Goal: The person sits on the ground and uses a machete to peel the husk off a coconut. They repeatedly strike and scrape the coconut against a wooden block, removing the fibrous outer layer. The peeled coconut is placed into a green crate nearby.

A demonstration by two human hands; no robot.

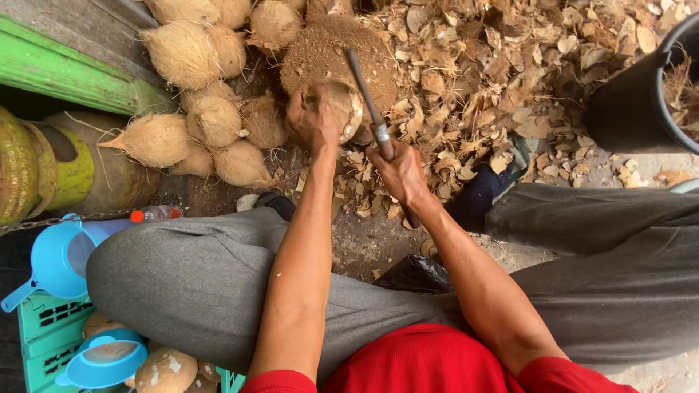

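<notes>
Nearest, clothing: a red shirt hem [429,360] of smooth knit, and grey trousers [196,284] of soft, faintly ribbed cloth stretched over both bent knees.
Lower left corner: a green plastic crate [44,338] with slotted walls, two round blue plastic strainers [58,258] with handles, and smooth peeled coconuts [166,371], brown mottled with white.
Between the knees: a crumpled black plastic bag [415,275], glossy, on bare packed ground.
Bottle: a small clear plastic bottle [156,213] with a red cap, lying flat by the left knee.
Right hand [400,173]: fingers wrapped tight around the handle of a long knife [368,102]; the narrow dull-grey metal blade slants up and away, and its upper part lies against the coconut's right edge.
Left hand [312,116]: clamped over the near-left side of a coconut [342,109], fingers curled on its pale, shaved, rounded surface.
Coconut's place: resting on a round wooden block [328,51] crusted with fine brown fibre dust.
Hands to each other: near but apart, each gripping its own thing.
Left of the block: a heap of husked coconuts [211,116], tan, hairy, egg-shaped with pointed tips.
Far left: a green painted plank [73,76] and a yellow-green drum-like container [44,167].
Right and beyond: a thick litter of shell chips [495,73], curved, dry, brown and beige.
Far right: a black bucket [626,109], matte and round-walled, with fibrous scraps inside.
</notes>
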